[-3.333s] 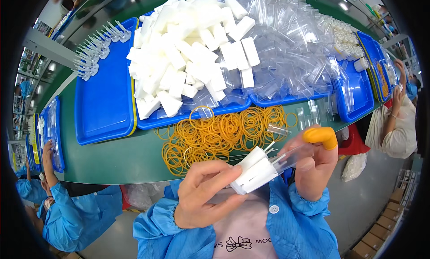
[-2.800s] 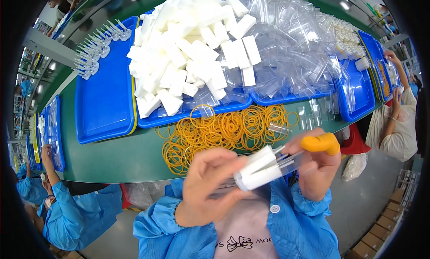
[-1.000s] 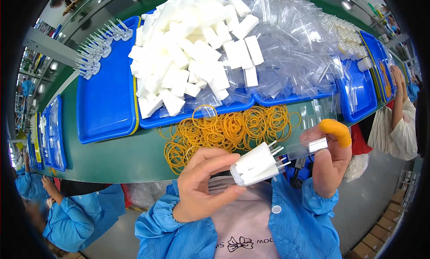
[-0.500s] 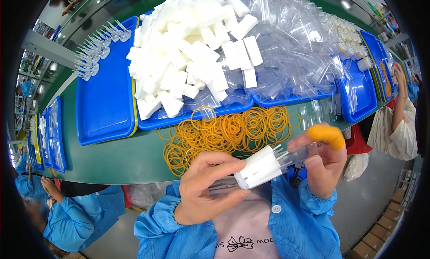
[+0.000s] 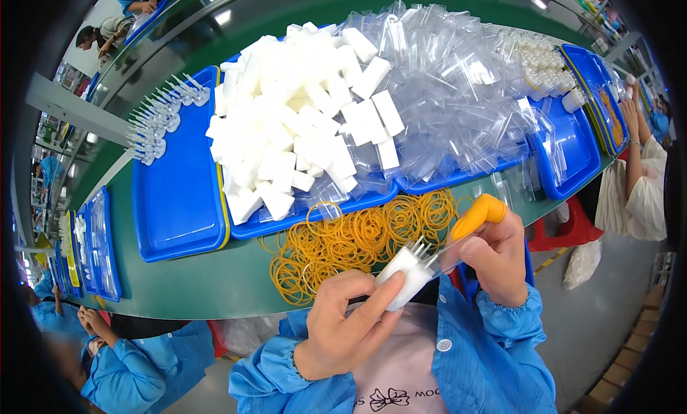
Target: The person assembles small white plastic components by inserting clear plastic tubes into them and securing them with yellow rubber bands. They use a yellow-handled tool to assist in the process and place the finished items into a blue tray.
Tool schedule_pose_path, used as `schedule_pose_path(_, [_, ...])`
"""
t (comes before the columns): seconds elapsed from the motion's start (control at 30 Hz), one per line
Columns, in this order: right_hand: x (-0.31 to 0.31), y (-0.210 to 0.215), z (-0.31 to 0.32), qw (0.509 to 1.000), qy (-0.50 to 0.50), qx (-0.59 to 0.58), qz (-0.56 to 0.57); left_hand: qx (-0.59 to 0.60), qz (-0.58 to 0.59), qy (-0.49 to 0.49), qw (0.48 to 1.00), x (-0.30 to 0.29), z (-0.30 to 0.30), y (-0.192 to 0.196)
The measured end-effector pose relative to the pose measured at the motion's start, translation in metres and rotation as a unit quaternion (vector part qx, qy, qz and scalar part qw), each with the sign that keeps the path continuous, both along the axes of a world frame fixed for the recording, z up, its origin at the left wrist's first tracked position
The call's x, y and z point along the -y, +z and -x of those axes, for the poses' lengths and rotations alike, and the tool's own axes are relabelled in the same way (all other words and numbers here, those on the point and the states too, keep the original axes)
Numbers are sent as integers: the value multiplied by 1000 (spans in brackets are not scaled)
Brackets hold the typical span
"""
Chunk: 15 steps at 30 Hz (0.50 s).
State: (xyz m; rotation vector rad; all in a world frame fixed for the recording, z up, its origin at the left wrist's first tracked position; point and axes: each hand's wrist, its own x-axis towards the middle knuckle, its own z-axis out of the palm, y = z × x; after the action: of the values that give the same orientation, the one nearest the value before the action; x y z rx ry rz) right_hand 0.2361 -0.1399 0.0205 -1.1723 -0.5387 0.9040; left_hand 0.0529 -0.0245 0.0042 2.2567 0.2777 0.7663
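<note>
While a smooth green table (image 5: 172, 292) curves away beyond both my hands, flat blue plastic trays (image 5: 179, 206) stand on it from ahead of my left hand across to ahead of my right. Past my hands rises a heap of glossy, see-through plastic sleeves (image 5: 458, 92), and to its left a heap of matte white, box-shaped blocks (image 5: 286, 128). Nearer, just beyond my fingers, lies a tangle of thin, round yellow rubber bands (image 5: 358, 235).

My left hand (image 5: 351, 321) is closed, thumb and fingers, around a smooth white bundle (image 5: 408, 274), tilted up toward my right hand (image 5: 494, 253). That hand is pinched narrow on a stiff, clear strip (image 5: 449, 256) beside the bundle's upper end. A rubbery yellow finger cover (image 5: 478, 213) sits on its index finger, and slim sticks (image 5: 421, 246) poke from the bundle.

Counting: four trays ahead of me, one bundle, one finger cover, at least three sticks; blocks, sleeves and bands overlap too much to count.
</note>
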Motion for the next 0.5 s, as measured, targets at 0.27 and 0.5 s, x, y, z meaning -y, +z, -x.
schedule_pose_path(0.27, [-3, 7, -15, 987, 86, 130, 36, 4, -13, -24, 1000, -3, 0, -1])
schedule_pose_path(0.5, [4, 18, -10, 988, 44, 146, 34, 31, 158, 27, 987, -2, -3, -8])
